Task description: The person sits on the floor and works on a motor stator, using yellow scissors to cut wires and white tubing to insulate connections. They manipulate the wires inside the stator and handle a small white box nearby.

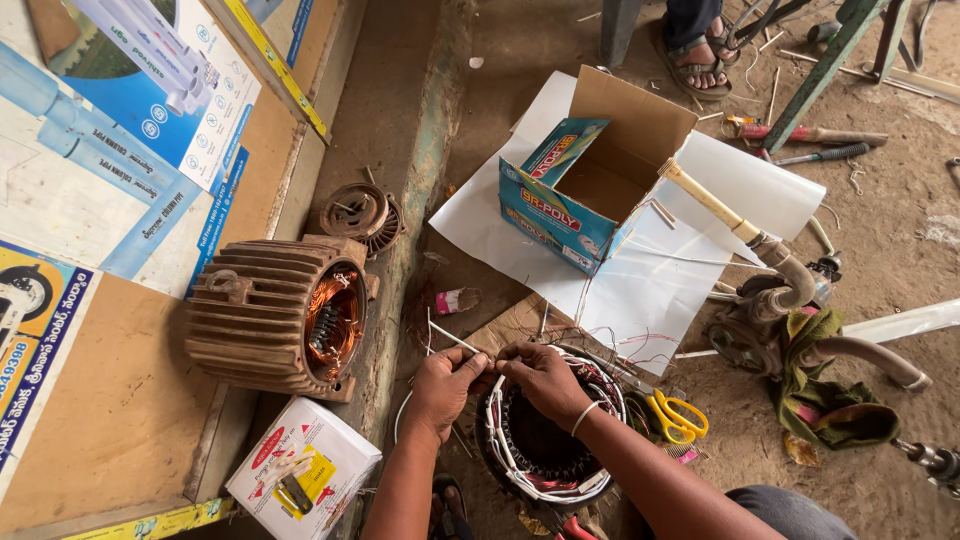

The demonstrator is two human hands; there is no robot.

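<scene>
Over the round stator [545, 450], the left hand [443, 385] and right hand [545, 380] pinch a thin white sleeve [455, 340], mid-threading; steady fingertip alignment likely comes next.

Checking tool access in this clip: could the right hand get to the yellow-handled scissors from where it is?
Probably yes. The scissors lie uncovered on the ground just beside the right forearm, with nothing on top of them. But the right hand is busy pinching wire at the motor winding, so it would have to let go.
</scene>
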